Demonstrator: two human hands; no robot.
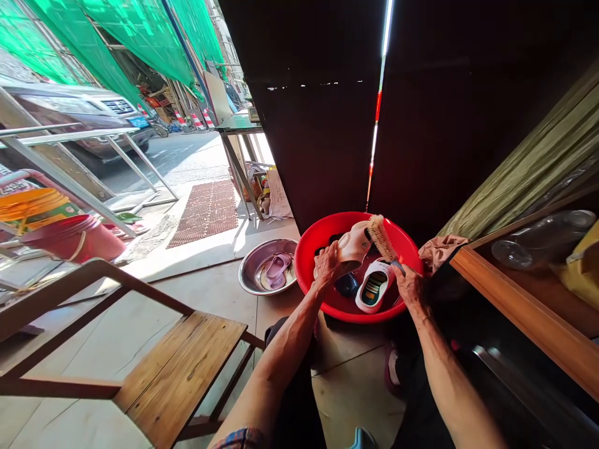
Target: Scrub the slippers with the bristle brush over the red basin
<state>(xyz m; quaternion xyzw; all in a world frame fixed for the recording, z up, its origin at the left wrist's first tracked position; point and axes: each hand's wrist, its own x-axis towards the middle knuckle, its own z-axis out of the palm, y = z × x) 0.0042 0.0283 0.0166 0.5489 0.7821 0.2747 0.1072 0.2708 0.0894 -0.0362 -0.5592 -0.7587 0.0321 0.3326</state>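
Observation:
Over a red basin (311,284), my left hand (327,265) is closed around a pale shoe (353,245), which is tilted. My right hand (410,285) grips the dark handle of a scrubbing brush (382,239), whose bristles are up against the shoe or very near it; I cannot tell if they touch. A second white shoe (374,288) with a dark, patterned insole lies in the basin below my hands. Beside it is a dark blue item (347,285), partly hidden by my left hand and the held shoe.
A metal bowl (244,274) holding pale purple slippers stands left of the basin. Nearer on the left is a wooden chair (187,362). A dark panel (318,125) rises behind the basin, and a wood-edged cabinet (524,312) flanks my right arm. Pink bucket (77,240) far left.

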